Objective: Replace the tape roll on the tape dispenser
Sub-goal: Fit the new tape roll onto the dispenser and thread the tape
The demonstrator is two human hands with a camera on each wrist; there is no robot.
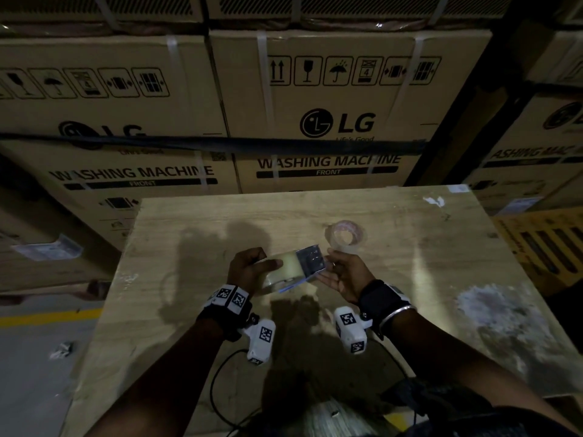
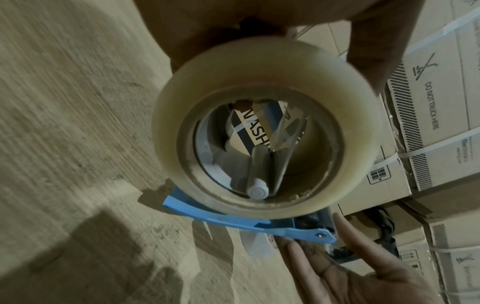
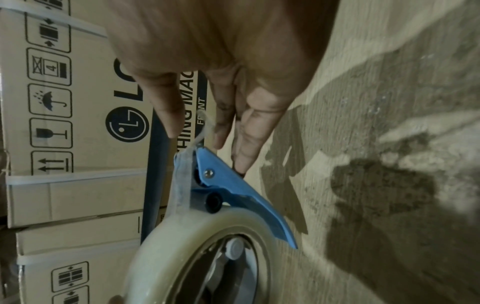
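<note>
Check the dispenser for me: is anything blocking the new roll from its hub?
Nothing visible: the full roll already sits around the hub of the dispenser, gripped by the left hand. The near-empty roll lies apart on the table.

Blue dispenser (image 3: 233,193), clear yellowish tape roll (image 2: 249,86)

Two tape rolls (image 1: 281,269) (image 1: 346,234), one tape dispenser (image 1: 310,261), two hands (image 1: 249,269) (image 1: 342,274)

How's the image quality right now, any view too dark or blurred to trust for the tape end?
Head view: dim, hard shadows on the table, hands and dispenser small. Left wrist view: motion blur on the table, roll fairly sharp. Right wrist view: best, tape end at the right hand fingers, slightly soft.
</note>
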